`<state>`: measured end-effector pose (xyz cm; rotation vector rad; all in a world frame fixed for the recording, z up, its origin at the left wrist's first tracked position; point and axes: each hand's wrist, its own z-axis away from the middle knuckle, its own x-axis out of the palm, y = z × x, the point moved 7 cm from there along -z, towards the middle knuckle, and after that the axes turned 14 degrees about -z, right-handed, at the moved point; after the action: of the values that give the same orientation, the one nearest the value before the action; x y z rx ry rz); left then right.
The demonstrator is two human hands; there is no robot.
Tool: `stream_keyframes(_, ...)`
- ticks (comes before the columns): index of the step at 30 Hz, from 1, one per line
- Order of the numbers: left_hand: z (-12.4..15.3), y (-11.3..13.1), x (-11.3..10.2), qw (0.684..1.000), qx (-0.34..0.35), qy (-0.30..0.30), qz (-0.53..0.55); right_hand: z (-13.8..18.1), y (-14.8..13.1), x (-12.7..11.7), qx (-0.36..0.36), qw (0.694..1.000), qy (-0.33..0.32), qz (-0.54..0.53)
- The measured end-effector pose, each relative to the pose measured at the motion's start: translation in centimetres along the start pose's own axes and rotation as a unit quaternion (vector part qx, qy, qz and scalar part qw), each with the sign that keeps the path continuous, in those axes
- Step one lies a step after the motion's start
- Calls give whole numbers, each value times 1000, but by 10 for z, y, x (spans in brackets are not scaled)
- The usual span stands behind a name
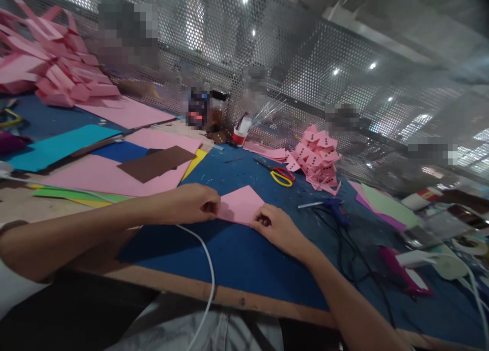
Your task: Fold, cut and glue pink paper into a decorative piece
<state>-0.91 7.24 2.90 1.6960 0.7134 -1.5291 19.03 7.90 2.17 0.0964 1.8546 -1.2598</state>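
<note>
A pink sheet of paper [241, 204] lies on the blue table mat between my hands. My left hand [198, 203] pinches its left edge, fingers curled in. At its lower right corner, my right hand [273, 226] has thumb and fingers closed on the paper. Beyond the sheet are scissors [281, 176] with red and yellow handles. A blue glue gun [335, 208] rests to the right of my right hand. Behind the scissors stands a heap of folded pink paper pieces [315, 157] with dark dots.
Left lie a brown sheet [158, 163], a teal sheet [63, 144] and a large pile of pink paper strips [57, 60]. A red and white cup [240, 136] with thin sticks stands at the back, before a perforated metal screen [290, 50]. A white cable [209, 264] crosses the table's front edge.
</note>
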Motion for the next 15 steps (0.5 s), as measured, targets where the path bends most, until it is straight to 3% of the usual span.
stream_keyframes(15, 5, -11, 0, 998, -6, -46, 40, 0, 1, 0, 3, 1000, -3, 0)
